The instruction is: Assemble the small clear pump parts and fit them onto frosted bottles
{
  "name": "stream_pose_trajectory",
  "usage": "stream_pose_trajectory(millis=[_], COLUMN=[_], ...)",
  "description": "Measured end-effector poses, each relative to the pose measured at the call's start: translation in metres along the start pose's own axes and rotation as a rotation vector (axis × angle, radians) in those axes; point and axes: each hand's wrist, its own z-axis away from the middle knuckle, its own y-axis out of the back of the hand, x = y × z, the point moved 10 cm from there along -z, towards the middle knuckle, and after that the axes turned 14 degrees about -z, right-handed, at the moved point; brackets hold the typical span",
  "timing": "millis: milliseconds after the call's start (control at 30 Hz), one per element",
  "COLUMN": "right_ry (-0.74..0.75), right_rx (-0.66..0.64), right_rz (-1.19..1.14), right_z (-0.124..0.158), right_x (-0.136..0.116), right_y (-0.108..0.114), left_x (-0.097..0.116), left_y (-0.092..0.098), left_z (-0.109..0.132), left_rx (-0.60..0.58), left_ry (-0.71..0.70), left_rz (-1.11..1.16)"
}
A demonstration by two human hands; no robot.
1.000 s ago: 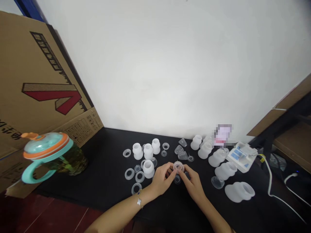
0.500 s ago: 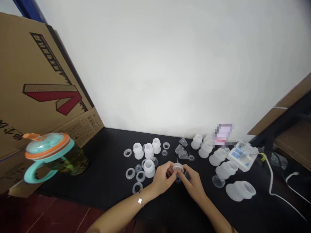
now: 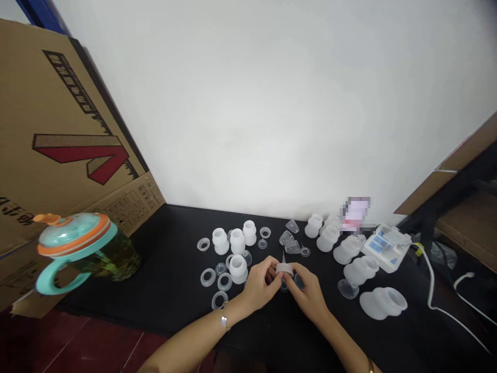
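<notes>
Tipped upright since a second ago, the translucent plastic collar (image 3: 284,269) now points its thin spout (image 3: 283,258) upward, the two apparently seated together, pinched between left hand (image 3: 260,285) and right hand (image 3: 308,291) over the black tabletop (image 3: 166,264).

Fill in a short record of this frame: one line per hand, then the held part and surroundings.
Left hand: grips a pale round collar, bracelet on wrist
Right hand: grips the same collar
Held part: thin tip pointing up
Left of hands: four open-topped white bottles, loose rings
Beyond hands: clear caps
Far left: teal-and-orange lidded pitcher
Right: more white bottles, white box
Surface: black tabletop
</notes>
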Motion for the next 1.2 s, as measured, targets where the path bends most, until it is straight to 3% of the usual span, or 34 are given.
stream_pose_trajectory(millis=[300,733,1200], right_ry=[0.002,0.019,-0.007], right_rx=[0.008,0.029,0.023], right_rz=[0.048,0.039,0.023], right_z=[0.002,0.0,0.001], right_x=[0.004,0.004,0.003], right_y=[0.001,0.002,0.001], left_x=[0.006,-0.001,-0.005], left_y=[0.003,0.0,-0.002], left_z=[0.0,0.0,0.002], left_rx=[0.015,-0.011,0.003], left_ry=[-0.031,0.043,0.033], left_rz=[-0.01,-0.037,-0.072])
